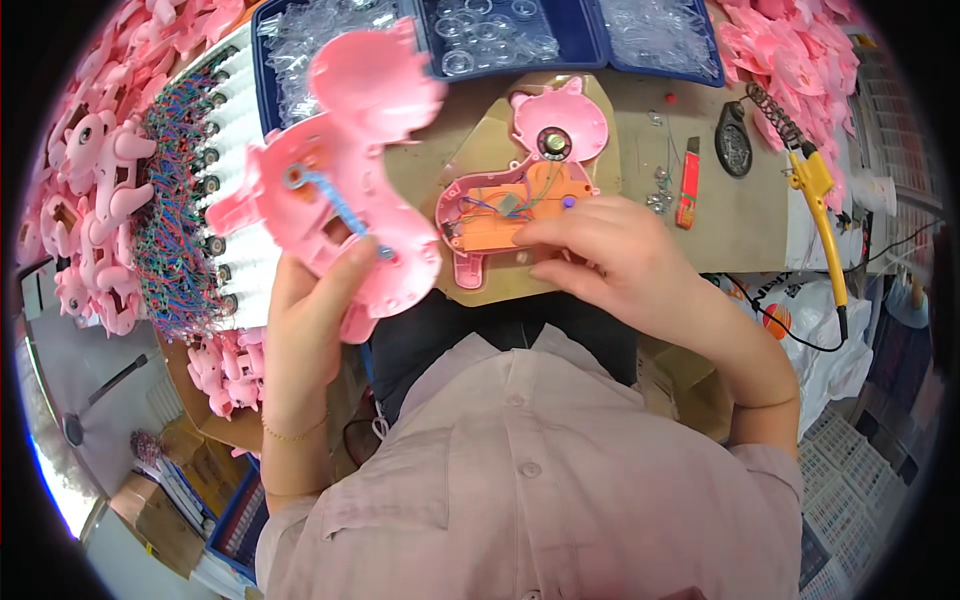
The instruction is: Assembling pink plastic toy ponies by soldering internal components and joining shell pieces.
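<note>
My left hand (310, 320) grips a pink toy-animal shell half (395, 230), raised with its hollow inside facing up. A blue lever (340, 205) lies in that shell, and my thumb rests by the lever's lower end. The matching pink shell half (468, 270) lies on the bench to the right, with an orange gear housing (490, 235), thin wires and a round speaker (555, 143) in its head. My right hand (620, 260) is at the lower right of this half. Its index fingertip meets the housing's edge, and the thumb is apart below.
Blue trays (590, 45) of clear plastic parts stand at the back. Wired parts (180, 200) and pink toys (105, 160) crowd the left. On the right are a red cutter knife (689, 185), a black oval object (733, 140), a yellow-handled tool (815, 180) and pink shells (790, 60).
</note>
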Demonstrator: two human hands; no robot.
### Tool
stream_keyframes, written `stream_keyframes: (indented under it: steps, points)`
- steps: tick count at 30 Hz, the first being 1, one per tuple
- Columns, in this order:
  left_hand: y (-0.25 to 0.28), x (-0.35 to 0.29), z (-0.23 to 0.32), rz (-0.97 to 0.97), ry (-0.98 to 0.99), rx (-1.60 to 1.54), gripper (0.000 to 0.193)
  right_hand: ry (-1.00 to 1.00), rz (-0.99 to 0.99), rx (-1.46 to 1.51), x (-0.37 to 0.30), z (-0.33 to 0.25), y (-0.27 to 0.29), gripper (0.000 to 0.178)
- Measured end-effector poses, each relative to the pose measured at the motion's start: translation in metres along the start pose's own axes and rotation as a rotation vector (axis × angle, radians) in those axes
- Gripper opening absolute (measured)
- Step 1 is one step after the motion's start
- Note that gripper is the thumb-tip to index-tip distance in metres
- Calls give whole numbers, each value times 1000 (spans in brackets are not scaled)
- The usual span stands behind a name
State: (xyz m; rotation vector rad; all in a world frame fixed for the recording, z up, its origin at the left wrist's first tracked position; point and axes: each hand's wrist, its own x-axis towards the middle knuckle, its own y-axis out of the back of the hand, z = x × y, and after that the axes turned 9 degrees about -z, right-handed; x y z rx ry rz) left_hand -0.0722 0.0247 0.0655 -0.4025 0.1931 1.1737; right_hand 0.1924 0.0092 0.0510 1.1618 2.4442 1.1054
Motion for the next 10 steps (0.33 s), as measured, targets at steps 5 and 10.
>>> stream_keyframes:
  steps: [5,10]
  points:
    - [-18,13,-2,-99,105,-97,43,-130,142,302,1,-6,-3,11]
    - [-31,22,-12,-122,60,-39,45,-495,25,558,3,-18,7,14]
